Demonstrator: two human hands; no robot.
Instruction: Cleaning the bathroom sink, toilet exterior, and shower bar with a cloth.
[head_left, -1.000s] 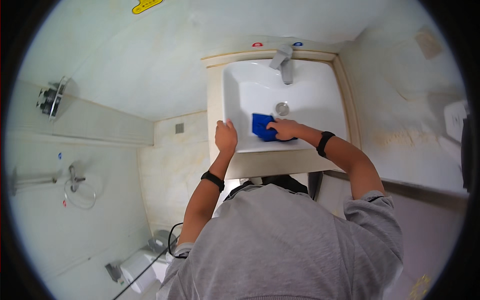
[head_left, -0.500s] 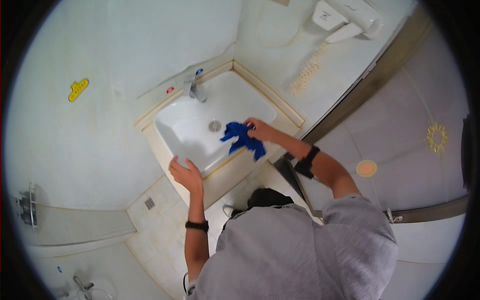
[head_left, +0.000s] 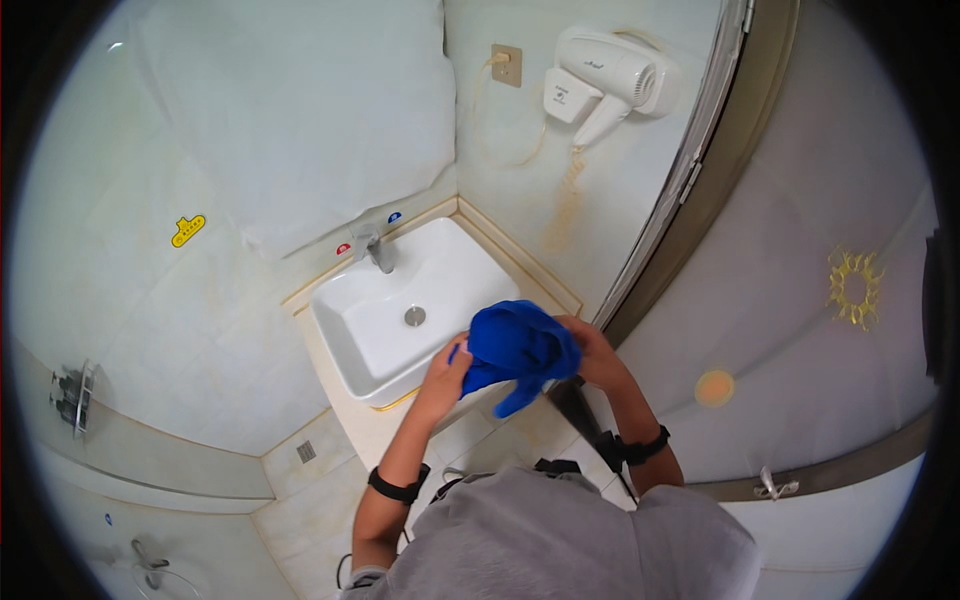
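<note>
A crumpled blue cloth [head_left: 515, 345] is held up between my two hands, over the near right edge of the white washbasin [head_left: 345, 350]. My left hand [head_left: 446, 380] grips its left side, thumb against the fabric. At its right side is my right hand [head_left: 594, 352], closed on the cloth, with most of its fingertips hidden behind the folds. One end of the cloth hangs down toward me. Beyond it, the basin shows a round metal drain [head_left: 414, 316] and a chrome faucet [head_left: 376, 250] at its back rim.
A white hair dryer [head_left: 610, 80] hangs on the wall at the back right, its coiled cord below. Beside it is a wall socket [head_left: 506, 65]. A framed frosted door [head_left: 760, 250] stands on the right. A floor drain [head_left: 306, 452] lies at the lower left.
My left hand, open and apart before, has moved right and taken hold of the cloth. The cloth has come up closer to me and bunched together. The view has tilted upward.
</note>
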